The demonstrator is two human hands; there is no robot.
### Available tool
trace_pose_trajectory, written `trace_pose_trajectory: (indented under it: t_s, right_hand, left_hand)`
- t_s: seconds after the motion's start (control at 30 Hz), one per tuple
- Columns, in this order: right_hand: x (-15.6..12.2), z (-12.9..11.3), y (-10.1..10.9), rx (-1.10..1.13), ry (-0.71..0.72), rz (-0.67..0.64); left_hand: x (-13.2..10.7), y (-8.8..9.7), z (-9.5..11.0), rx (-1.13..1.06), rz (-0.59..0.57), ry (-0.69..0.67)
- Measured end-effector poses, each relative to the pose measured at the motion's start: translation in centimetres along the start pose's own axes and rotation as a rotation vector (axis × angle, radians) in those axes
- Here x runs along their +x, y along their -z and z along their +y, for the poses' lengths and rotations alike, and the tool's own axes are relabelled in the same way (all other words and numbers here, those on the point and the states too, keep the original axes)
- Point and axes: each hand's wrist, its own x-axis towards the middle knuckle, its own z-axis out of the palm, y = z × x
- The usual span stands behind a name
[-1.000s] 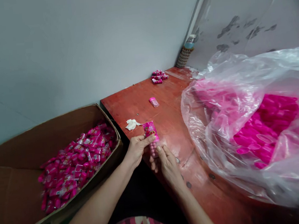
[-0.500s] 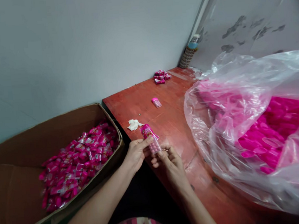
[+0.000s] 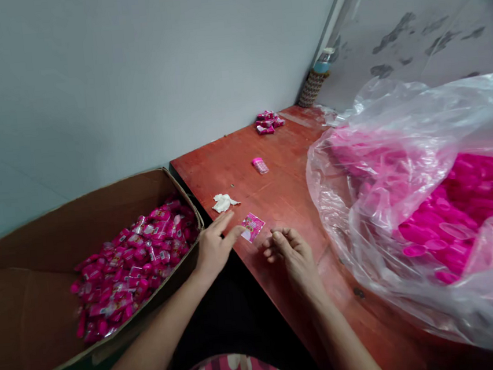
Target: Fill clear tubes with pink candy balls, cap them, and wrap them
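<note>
My left hand [image 3: 215, 245] is open above the near table edge, beside the box, with its thumb apart from the fingers. By its thumb tip is a small flat pink printed packet [image 3: 253, 227], apparently lying on the table; whether the thumb touches it I cannot tell. To the packet's right, my right hand [image 3: 294, 256] has its fingers curled and the thumb pressed against them. Anything inside that pinch is hidden. Farther back lies a small clear container with a pink cap and pink contents [image 3: 260, 165]. Crumpled white tissue [image 3: 224, 203] sits just beyond my left hand.
At left, a cardboard box [image 3: 12, 306] holds many shiny pink wrapped packets [image 3: 128, 272]. A large clear plastic bag [image 3: 329, 183] of bright pink plastic pieces [image 3: 442, 230] covers the right of the red table [image 3: 213, 162]. Several pink packets [image 3: 269, 122] and a bottle [image 3: 315, 79] stand near the wall.
Both hands held a pink packet with round pink balls in it; it is out of them now. My left hand has opened and moved left, and the hands are farther apart.
</note>
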Motion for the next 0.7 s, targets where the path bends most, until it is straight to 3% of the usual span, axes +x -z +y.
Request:
trace_pose_trajectory:
  t_s: [0.13,0.33,0.43,0.53,0.7]
  right_hand:
    - [0.2,0.4,0.1,-0.08,-0.008,-0.031]
    - [0.7,0.8,0.6,-0.154,-0.006,-0.001]
    - [1.5,1.0,0.2,-0.139,0.039,0.061]
    - [2.5,0.9,-0.6,-0.031,0.062,0.043]
    - [3.8,-0.4,-1.0,-0.027,0.079,-0.047]
  left_hand:
    - [0.9,-1.9,-2.5,0.263,-0.139,-0.103]
    - [1.4,-2.3,-4.5,0.263,-0.099,-0.12]
    - [0.8,-2.4,-4.1,0.269,-0.093,-0.162]
    - [-0.2,-2.8,-3.0,0.179,-0.09,-0.151]
    - [-0.8,-2.7,-1.3,-0.042,-0.092,0.111]
